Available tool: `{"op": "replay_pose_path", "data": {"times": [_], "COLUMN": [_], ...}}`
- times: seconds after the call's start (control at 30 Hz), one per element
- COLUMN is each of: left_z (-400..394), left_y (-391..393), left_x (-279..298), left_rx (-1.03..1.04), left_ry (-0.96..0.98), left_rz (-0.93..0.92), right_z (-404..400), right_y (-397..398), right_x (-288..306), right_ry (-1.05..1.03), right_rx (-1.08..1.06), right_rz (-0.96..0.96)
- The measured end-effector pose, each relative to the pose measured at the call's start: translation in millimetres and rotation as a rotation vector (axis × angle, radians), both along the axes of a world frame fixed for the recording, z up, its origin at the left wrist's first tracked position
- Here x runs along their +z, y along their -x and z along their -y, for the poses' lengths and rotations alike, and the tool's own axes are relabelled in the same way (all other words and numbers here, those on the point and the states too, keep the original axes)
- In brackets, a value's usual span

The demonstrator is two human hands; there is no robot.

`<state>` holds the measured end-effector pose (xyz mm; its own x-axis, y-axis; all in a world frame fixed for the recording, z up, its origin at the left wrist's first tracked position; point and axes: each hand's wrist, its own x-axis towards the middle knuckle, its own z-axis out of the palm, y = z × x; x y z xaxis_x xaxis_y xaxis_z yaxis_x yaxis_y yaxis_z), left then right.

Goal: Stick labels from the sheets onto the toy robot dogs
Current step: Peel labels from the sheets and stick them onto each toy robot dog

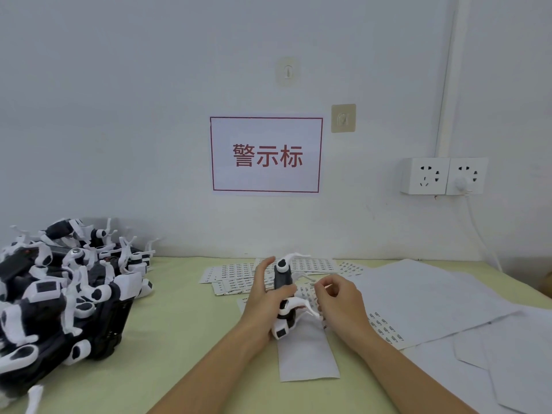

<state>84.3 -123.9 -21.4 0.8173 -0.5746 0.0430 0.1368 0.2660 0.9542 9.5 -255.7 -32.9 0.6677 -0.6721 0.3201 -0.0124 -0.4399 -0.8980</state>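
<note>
A black-and-white toy robot dog (284, 289) stands on end in the middle of the table, with my left hand (265, 300) gripping its body from the left. My right hand (337, 303) is close beside the toy on the right, its thumb and forefinger pinched together near the toy's upper body; whether a label sits between them is too small to tell. Label sheets (239, 273) lie spread behind the toy, and another label sheet (385, 327) lies under my right wrist.
A big heap of black-and-white toy dogs (65, 288) fills the left side of the table. Blank white backing sheets (433, 297) cover the right side, and one strip (307, 357) lies under the toy. A wall with a sign (265, 155) and sockets (443, 176) stands behind.
</note>
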Motion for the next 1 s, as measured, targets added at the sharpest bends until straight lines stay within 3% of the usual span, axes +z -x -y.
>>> {"op": "replay_pose_path", "data": {"times": [0.3, 0.43, 0.6, 0.67, 0.87, 1.0], "left_z": [-8, -8, -7, -8, -10, -11], "left_y": [-5, -6, -7, -7, -4, -5], "left_x": [-3, -3, -3, -2, 0, 1], "left_rx": [-0.036, -0.057, -0.098, -0.111, -0.123, -0.147], "left_ry": [0.105, 0.129, 0.143, 0.151, 0.157, 0.148], "left_rz": [-0.007, 0.014, 0.008, 0.012, -0.007, -0.010], "right_z": [-3, -9, -17, -19, -13, -14], "right_y": [4, 6, 6, 4, -6, -13], "right_x": [4, 8, 29, 43, 83, 89], "right_ry": [-0.037, 0.196, 0.404, 0.450, 0.554, 0.615], "right_rx": [0.081, 0.014, 0.075, 0.119, 0.283, 0.333], "right_rz": [0.117, 0.195, 0.282, 0.232, -0.177, -0.316]}}
